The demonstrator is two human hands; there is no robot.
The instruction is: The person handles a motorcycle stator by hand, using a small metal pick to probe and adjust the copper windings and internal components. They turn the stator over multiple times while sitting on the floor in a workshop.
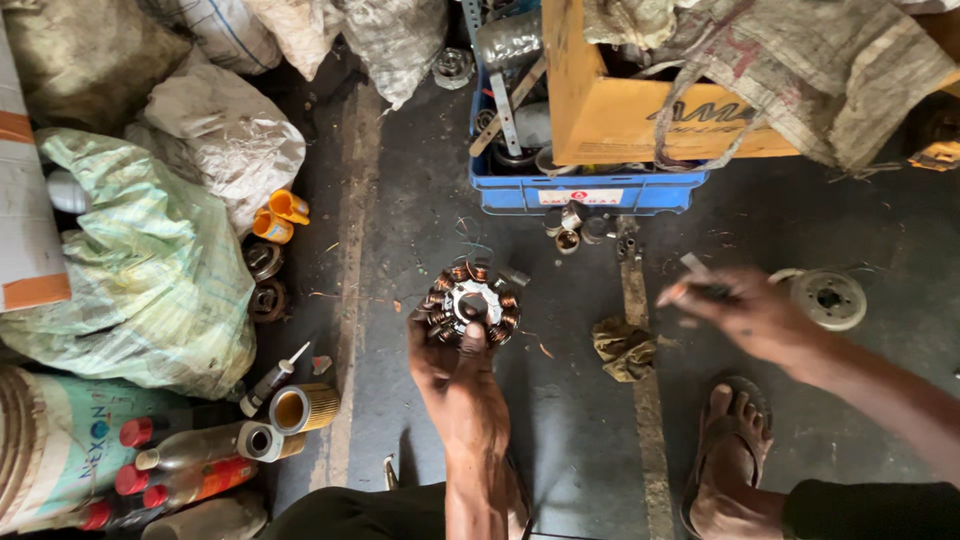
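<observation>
Nearest to us is our left forearm, rising from our dark-clothed lap, and beside it our right foot (728, 455) in a sandal on the grey floor (570, 420). Our left hand (450, 365) is closed on the stator (470, 305), thumb pressed at its centre hole and fingers curled under the rim, holding it up just above the floor. It is a metal ring of copper-wound poles. We judge it heavy for its size and stiff; the steel core will take a firm grip, while the thin windings and loose wire tails look easy to nick, so the hub and bare metal are the places to hold.

Our right hand (745, 315) hangs well off to the right, blurred, fingers pinched on a small light object; we cannot tell what it is. Between the hands lies a crumpled rag (623, 348). Beyond are a blue crate (590, 190) of parts, a round metal cover (828, 298), and sacks and bottles at left.
</observation>
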